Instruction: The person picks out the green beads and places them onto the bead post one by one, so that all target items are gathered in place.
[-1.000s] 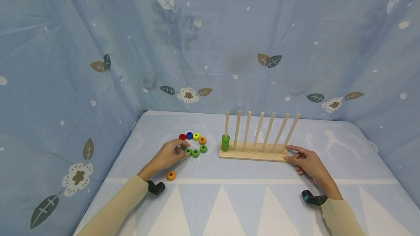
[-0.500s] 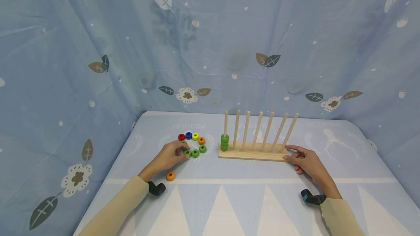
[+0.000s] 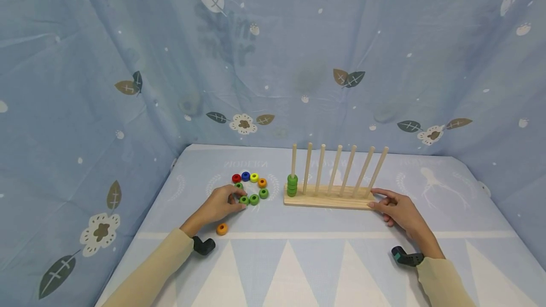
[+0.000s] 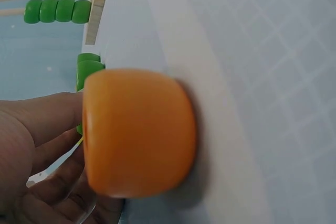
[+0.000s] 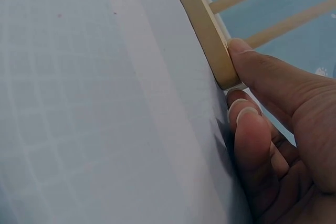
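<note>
Beside the ring of coloured beads, my left hand (image 3: 221, 203) has its thumb and forefinger around a green bead (image 3: 244, 200). In the left wrist view an orange bead (image 4: 139, 132), lying apart on the table, covers the fingertips. My right hand (image 3: 398, 208) grips the right end of a wooden peg rack (image 3: 330, 203). Its thumb (image 5: 262, 66) presses the base in the right wrist view, with the other fingers curled below. Several green beads (image 3: 292, 185) are stacked on the leftmost peg; the other pegs stand bare.
The ring also has red (image 3: 236, 178), blue (image 3: 245, 176), yellow (image 3: 254, 177) and orange (image 3: 262, 183) beads and further green beads (image 3: 264, 194). A patterned cloth (image 3: 294, 226) covers the table; blue curtains (image 3: 290, 60) rise behind and at the sides.
My left hand has lowered slightly toward me at the green bead, and more of the green bead behind its fingers shows. The right hand and peg rack have stayed in place.
</note>
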Demonstrator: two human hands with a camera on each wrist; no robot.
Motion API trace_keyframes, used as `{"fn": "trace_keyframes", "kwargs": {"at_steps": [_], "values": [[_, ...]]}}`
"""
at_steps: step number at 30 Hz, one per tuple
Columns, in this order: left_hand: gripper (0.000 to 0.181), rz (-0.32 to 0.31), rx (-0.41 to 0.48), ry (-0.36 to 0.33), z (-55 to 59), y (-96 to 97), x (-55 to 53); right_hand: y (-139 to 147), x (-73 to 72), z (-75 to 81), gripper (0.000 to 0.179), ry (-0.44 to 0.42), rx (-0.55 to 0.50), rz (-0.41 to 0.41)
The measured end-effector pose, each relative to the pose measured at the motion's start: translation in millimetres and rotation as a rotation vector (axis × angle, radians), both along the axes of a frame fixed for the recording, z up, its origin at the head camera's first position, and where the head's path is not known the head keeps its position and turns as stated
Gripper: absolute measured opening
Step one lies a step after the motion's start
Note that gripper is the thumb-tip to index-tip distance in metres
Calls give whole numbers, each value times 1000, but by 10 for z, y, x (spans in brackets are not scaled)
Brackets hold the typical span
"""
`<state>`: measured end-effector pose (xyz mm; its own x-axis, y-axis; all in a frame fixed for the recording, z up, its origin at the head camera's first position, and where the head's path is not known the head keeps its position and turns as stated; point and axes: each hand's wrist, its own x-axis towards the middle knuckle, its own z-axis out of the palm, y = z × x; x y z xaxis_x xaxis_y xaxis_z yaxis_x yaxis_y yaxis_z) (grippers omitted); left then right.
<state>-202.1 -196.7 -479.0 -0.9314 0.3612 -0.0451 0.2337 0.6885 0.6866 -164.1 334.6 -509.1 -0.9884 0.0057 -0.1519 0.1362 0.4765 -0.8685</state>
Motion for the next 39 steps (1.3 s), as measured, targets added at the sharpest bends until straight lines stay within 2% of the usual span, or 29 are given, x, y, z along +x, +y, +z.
{"fn": "trace_keyframes", "kwargs": {"at_steps": [5, 14, 25, 32, 39], "values": [[33, 13, -16, 9, -13, -12, -3, 1, 8, 6, 70, -4, -2, -2], [31, 81, -17, 7, -5, -12, 17, -6, 14, 8, 71, -12, 1, -4], [29, 68, 48, 80, -14, -25, 10, 6, 8, -11, 70, -18, 1, -10], [29, 92, 69, 101, 32, -5, 34, 1, -1, -26, 69, -14, -6, -6], [30, 63, 92, 135, 129, 6, 9, 6, -7, -19, 71, -13, 1, -17]]}}
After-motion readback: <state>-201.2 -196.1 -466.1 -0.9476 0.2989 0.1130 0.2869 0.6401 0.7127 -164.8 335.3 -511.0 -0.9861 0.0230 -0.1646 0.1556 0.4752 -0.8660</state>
